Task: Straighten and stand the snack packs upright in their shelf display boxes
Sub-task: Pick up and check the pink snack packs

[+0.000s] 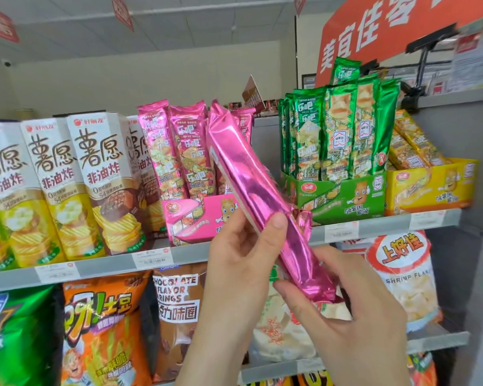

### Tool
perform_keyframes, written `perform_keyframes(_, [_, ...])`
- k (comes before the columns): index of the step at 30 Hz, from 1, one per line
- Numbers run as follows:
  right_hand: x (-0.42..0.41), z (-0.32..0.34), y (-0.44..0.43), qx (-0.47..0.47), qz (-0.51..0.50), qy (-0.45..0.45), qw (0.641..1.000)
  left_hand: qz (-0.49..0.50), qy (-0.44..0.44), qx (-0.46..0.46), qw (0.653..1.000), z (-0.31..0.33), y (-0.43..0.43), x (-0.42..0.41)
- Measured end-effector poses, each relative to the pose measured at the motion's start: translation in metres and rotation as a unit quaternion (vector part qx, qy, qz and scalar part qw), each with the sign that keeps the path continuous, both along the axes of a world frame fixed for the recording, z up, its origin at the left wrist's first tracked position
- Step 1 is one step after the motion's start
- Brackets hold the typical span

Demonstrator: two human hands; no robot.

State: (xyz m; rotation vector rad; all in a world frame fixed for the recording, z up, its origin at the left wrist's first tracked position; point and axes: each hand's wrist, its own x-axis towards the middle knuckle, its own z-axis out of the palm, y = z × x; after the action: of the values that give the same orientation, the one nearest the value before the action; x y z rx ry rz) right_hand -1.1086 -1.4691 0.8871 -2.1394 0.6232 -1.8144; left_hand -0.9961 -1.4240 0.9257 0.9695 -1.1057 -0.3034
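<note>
The left grip (243, 246) and right grip (354, 316) both clasp the long shiny pink foil snack pack (248, 174), held tilted before its pink cardboard display box (190, 218), likely for righting it first.

Three display boxes sit on the upper shelf (388, 226): one pink display box (195, 218), one green display box (346, 197) and one yellow display box (430, 188). Three standing pink packs (162, 151) show in the pink one. A fourth pink pack (251, 185) is held by two hands, the left hand (234, 246) and the right hand (354, 316). At least five green packs (340, 129) show. The yellow packs (410, 146) are too jumbled to count. Four tall chip cartons (101, 176) stand at the left of the frame, and five snack bags (103, 324) are visible on the lower shelf (435, 339).
</note>
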Motion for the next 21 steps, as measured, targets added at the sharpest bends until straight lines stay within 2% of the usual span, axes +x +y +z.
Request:
perform_keyframes(2, [-0.003, 0.002, 0.000, 0.023, 0.054, -0.009, 0.998, -0.010, 0.016, -0.011, 1.000, 0.001, -0.001, 0.000])
perform_keyframes(4, [-0.006, 0.003, 0.001, 0.086, 0.144, -0.034, 0.985, -0.032, 0.044, -0.013, 0.998, 0.000, -0.002, 0.000])
perform_keyframes(6, [-0.008, 0.004, -0.001, 0.173, 0.257, -0.064, 0.948, -0.059, 0.072, -0.015, 0.996, 0.000, -0.003, -0.001])
perform_keyframes(8, [-0.008, 0.001, -0.003, 0.199, 0.299, -0.084, 0.929, -0.065, 0.071, -0.012, 0.995, 0.001, -0.005, -0.003])
perform_keyframes(15, [-0.007, -0.001, -0.001, 0.083, 0.140, -0.100, 0.982, -0.094, 0.032, 0.028, 0.995, 0.012, -0.009, -0.013])
perform_keyframes(18, [-0.009, 0.003, -0.006, 0.009, 0.033, -0.094, 0.995, -0.031, -0.010, 0.021, 0.999, 0.012, -0.012, -0.013])
perform_keyframes(21, [-0.017, 0.012, -0.001, -0.057, -0.016, -0.115, 0.992, 0.046, -0.045, 0.007, 0.998, 0.014, -0.012, -0.011])
